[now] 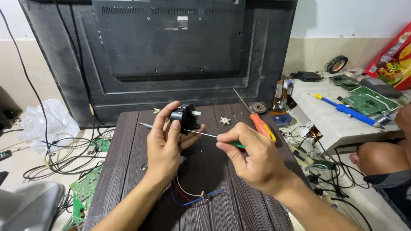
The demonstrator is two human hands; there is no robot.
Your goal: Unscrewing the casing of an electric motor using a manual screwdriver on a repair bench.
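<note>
My left hand (165, 143) holds a small black motor-like part (184, 116) with a white shaft, above a dark brown table (124, 158). Red, blue and white wires (190, 197) trail from it down onto the table. My right hand (252, 156) grips a green-handled screwdriver (201, 134); its thin metal shaft runs left, passing under the black part and past my left fingers. An orange-handled screwdriver (259, 122) lies on the table just beyond my right hand. A small white star-shaped impeller (225, 121) rests near it.
The black back of a large flat television (171, 55) leans behind the table. Cables and green circuit boards (83, 188) lie on the floor at left. At right a white bench (325, 115) carries circuit boards, a blue tool and tape; another person's knee (379, 156) is beside it.
</note>
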